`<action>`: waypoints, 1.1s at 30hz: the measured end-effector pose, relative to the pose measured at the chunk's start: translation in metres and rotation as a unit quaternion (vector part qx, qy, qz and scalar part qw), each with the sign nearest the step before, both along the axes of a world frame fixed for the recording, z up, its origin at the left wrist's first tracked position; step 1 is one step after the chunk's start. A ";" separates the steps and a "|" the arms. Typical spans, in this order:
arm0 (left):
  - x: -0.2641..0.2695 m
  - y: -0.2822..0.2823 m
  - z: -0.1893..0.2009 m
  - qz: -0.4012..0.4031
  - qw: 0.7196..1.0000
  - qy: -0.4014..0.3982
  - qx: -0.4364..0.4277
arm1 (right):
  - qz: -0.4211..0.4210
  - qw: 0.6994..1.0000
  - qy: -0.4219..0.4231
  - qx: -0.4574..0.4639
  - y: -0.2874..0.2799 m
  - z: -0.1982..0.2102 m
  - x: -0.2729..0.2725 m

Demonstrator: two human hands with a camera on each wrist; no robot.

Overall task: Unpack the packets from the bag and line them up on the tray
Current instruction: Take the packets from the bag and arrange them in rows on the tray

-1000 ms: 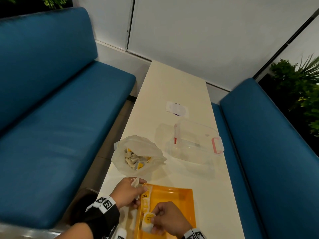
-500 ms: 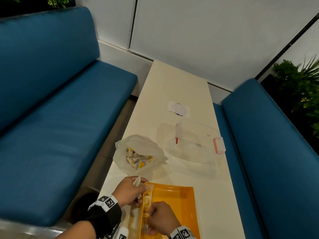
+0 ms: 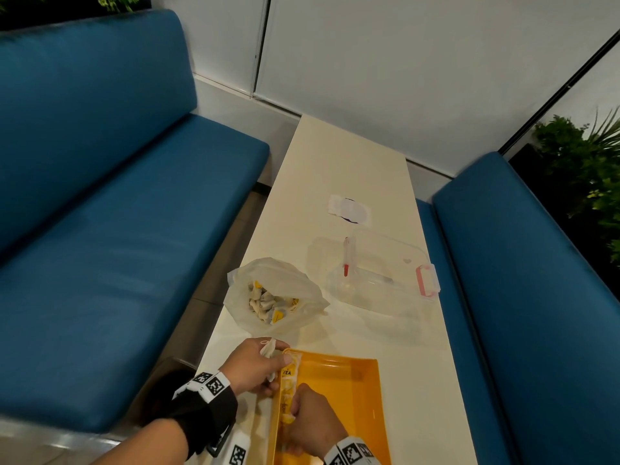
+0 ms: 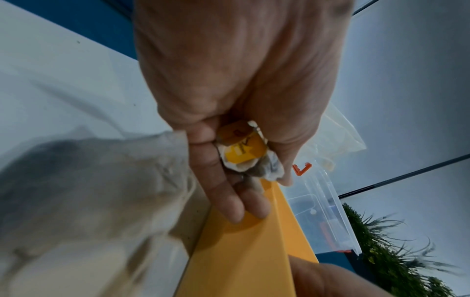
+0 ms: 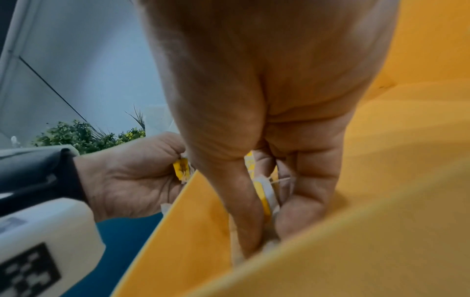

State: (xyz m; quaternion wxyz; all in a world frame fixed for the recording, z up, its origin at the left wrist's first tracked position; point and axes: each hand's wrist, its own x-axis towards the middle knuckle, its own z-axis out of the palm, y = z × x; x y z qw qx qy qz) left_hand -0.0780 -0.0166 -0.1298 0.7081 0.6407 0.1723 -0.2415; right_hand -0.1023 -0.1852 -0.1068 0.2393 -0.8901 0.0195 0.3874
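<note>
An orange tray (image 3: 339, 394) lies at the table's near edge. A row of yellow-tagged tea packets (image 3: 289, 380) lies along its left wall. My right hand (image 3: 297, 411) is inside the tray and pinches one packet (image 5: 264, 198) between thumb and fingers against that wall. My left hand (image 3: 273, 367) rests at the tray's left rim (image 4: 254, 241) and grips a small bunch of packets (image 4: 245, 149). The open clear plastic bag (image 3: 273, 297) behind the tray holds several more packets.
A clear plastic box (image 3: 379, 276) with pink clips and its lid stands right of the bag, and a flat white pouch (image 3: 350, 211) lies farther back. Blue benches (image 3: 117, 246) flank the narrow table (image 3: 342, 162). A plant (image 3: 590, 169) stands at the right.
My right hand has shifted left with its packet, from the tray's floor to the row along the left wall. The left hand stays at the rim with its bunch.
</note>
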 end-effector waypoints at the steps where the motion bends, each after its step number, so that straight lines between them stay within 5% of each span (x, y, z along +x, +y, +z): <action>1: -0.001 0.003 0.002 0.003 1.000 0.003 -0.006 | -0.002 1.000 -0.001 -0.008 0.000 0.002 0.000; 11: 0.000 0.047 -0.007 0.055 0.998 0.023 0.036 | 0.042 0.991 -0.124 -0.004 0.014 0.034 0.012; 16: 0.001 0.061 -0.012 0.124 0.991 0.043 0.004 | 0.142 0.984 -0.105 0.014 0.048 0.041 0.009; 23: -0.009 0.072 -0.020 0.146 0.988 0.057 -0.011 | 0.271 0.955 -0.092 -0.076 0.090 0.035 0.006; 33: -0.018 0.069 -0.023 0.139 0.988 0.061 -0.027 | 0.249 0.963 -0.067 -0.078 0.100 0.031 0.011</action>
